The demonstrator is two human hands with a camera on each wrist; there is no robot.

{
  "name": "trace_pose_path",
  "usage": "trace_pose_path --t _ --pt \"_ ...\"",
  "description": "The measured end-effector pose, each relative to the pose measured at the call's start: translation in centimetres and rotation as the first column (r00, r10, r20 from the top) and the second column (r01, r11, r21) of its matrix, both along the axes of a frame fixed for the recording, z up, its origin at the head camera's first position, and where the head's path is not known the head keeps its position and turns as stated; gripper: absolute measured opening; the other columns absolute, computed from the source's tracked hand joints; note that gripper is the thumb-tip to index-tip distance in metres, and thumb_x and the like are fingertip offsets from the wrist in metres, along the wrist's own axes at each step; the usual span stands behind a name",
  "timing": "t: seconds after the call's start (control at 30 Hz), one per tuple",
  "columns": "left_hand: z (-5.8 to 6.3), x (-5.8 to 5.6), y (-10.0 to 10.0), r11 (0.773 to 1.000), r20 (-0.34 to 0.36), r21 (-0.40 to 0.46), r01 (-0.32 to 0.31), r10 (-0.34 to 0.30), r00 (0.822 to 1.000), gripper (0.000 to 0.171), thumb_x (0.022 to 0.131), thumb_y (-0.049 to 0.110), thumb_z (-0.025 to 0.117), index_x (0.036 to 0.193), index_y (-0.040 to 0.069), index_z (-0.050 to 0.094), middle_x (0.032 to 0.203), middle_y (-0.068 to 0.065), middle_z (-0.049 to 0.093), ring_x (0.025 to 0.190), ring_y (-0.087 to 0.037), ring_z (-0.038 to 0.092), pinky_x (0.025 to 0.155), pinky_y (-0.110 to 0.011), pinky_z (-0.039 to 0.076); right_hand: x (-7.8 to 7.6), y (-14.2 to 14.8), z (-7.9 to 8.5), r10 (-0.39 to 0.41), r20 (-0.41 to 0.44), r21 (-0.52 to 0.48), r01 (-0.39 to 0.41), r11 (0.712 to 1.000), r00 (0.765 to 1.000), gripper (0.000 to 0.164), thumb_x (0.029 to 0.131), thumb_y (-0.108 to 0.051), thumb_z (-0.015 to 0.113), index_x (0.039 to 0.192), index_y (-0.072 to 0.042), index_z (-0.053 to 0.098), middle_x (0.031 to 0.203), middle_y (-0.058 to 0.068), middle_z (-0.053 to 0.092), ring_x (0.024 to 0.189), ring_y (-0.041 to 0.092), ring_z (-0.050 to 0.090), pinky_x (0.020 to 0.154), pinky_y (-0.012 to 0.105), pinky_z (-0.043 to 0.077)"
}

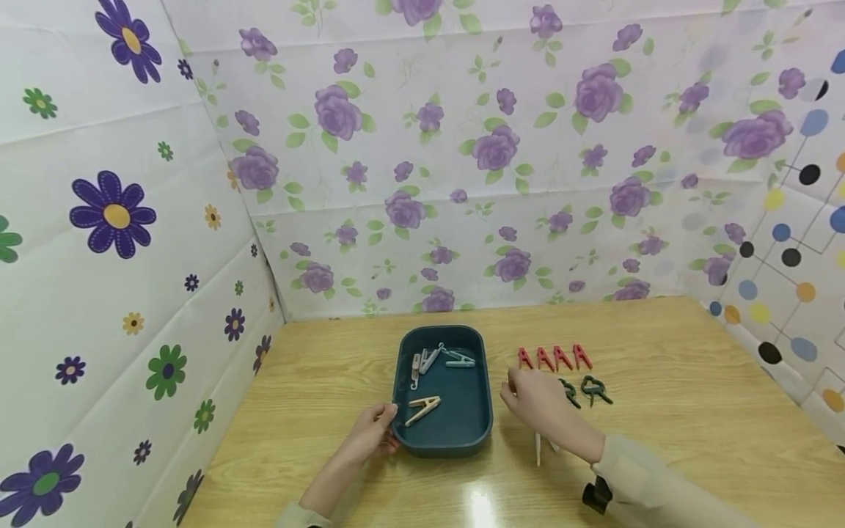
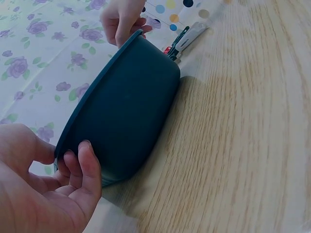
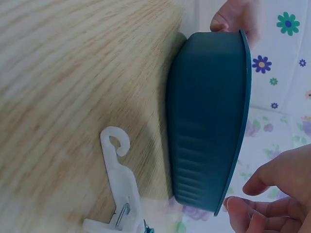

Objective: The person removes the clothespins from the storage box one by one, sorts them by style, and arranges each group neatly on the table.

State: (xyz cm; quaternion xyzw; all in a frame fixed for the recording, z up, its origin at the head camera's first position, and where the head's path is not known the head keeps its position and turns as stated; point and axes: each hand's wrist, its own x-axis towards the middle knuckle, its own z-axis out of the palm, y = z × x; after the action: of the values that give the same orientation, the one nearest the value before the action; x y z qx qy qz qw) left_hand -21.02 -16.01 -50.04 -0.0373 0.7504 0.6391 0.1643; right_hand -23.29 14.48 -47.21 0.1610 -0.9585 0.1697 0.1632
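Observation:
A dark teal plastic basin (image 1: 455, 425) stands on the wooden table. My left hand (image 1: 368, 434) grips its near left side, thumb at the rim and fingers curled beneath it. Inside lie a beige clothespin (image 1: 430, 402), a pale blue clothespin (image 1: 460, 359) and pale grey and pinkish clothespins (image 1: 429, 361) with hooks. My right hand (image 1: 538, 402) is just right of the basin, fingers loosely bent. In the right wrist view its thumb and fingertips are apart beside the rim, with nothing showing between them. Below that hand lies a white hooked clothespin (image 3: 121, 179), partly covered in the head view.
Several red clothespins (image 1: 562, 358) form a row on the table right of the basin. Dark green clips (image 1: 593, 389) lie in front of them, partly behind the right hand. Flower-patterned sheets (image 1: 370, 183) hang behind and at the left; a dotted sheet hangs at the right.

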Motion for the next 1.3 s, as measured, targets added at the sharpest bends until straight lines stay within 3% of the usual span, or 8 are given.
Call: trace_pose_path --t 0.3,0.53,0.67,0.73,0.93,1.03,1.3 --pt "0.3 0.1 0.1 1.0 0.005 -0.01 -0.009 0.009 1.0 0.041 0.104 0.03 0.043 0.121 -0.006 0.05 0.073 -0.001 0.051 0.061 -0.011 0.055 0.055 -0.022 0.048 -0.6 -1.1 -0.1 0.033 0.016 0.0 -0.033 0.999 0.999 0.011 0.088 -0.014 0.064 0.079 -0.013 0.058 0.051 -0.007 0.043 0.041 0.006 0.033 0.037 0.018 0.019" --pt "0.2 0.0 -0.1 1.0 -0.001 -0.015 0.0 0.0 1.0 0.043 0.104 0.03 0.042 0.125 -0.007 0.048 0.074 -0.001 0.051 0.062 -0.011 0.055 0.056 -0.022 0.049 -1.0 -2.4 0.3 0.099 -0.082 0.025 -0.097 0.995 0.992 0.011 0.085 -0.018 0.071 0.081 -0.015 0.06 0.071 -0.002 0.056 0.055 0.006 0.041 0.046 0.02 0.032" --pt "0.2 0.0 0.0 1.0 0.0 -0.015 -0.004 0.004 1.0 0.043 0.104 0.029 0.042 0.125 -0.008 0.048 0.074 -0.001 0.051 0.061 -0.011 0.055 0.056 -0.022 0.049 -1.3 -3.3 0.1 0.153 -0.11 0.073 -0.146 0.987 0.982 0.013 0.084 -0.017 0.072 0.079 -0.016 0.06 0.07 -0.003 0.054 0.058 0.007 0.042 0.051 0.021 0.034" --pt "0.7 0.4 0.2 1.0 0.0 -0.014 -0.007 0.007 1.0 0.042 0.105 0.027 0.042 0.125 -0.009 0.047 0.073 -0.001 0.051 0.061 -0.011 0.055 0.056 -0.022 0.049 -1.3 -3.7 -0.2 0.173 -0.127 0.084 -0.163 0.983 0.977 0.013 0.082 -0.016 0.074 0.079 -0.016 0.061 0.07 -0.003 0.054 0.059 0.009 0.044 0.054 0.023 0.036" --pt "0.1 0.0 0.1 1.0 0.003 -0.021 -0.016 0.016 1.0 0.041 0.105 0.026 0.041 0.125 -0.01 0.047 0.073 -0.001 0.05 0.06 -0.012 0.054 0.055 -0.022 0.048 -1.8 -5.1 -0.9 0.247 -0.164 0.113 -0.231 0.966 0.955 0.017 0.077 -0.013 0.077 0.076 -0.016 0.06 0.071 -0.002 0.053 0.065 0.015 0.048 0.066 0.034 0.042" --pt "-0.2 -0.2 -0.1 0.999 -0.001 -0.032 -0.017 0.017 1.0 0.042 0.105 0.026 0.04 0.126 -0.01 0.047 0.074 -0.001 0.051 0.061 -0.012 0.054 0.055 -0.022 0.048 -1.9 -5.6 -1.2 0.278 -0.139 0.134 -0.26 0.956 0.951 0.015 0.077 -0.014 0.077 0.078 -0.017 0.062 0.073 -0.003 0.055 0.067 0.015 0.051 0.065 0.033 0.042" --pt "-0.3 -0.2 0.0 0.999 -0.001 -0.037 -0.013 0.013 1.0 0.041 0.105 0.027 0.041 0.124 -0.009 0.048 0.074 -0.002 0.051 0.06 -0.012 0.054 0.054 -0.023 0.048 -2.6 -6.8 -1.4 0.339 0.039 0.173 -0.34 0.924 0.94 0.01 0.082 -0.016 0.074 0.09 -0.014 0.068 0.081 0.001 0.06 0.073 0.017 0.056 0.064 0.034 0.047"
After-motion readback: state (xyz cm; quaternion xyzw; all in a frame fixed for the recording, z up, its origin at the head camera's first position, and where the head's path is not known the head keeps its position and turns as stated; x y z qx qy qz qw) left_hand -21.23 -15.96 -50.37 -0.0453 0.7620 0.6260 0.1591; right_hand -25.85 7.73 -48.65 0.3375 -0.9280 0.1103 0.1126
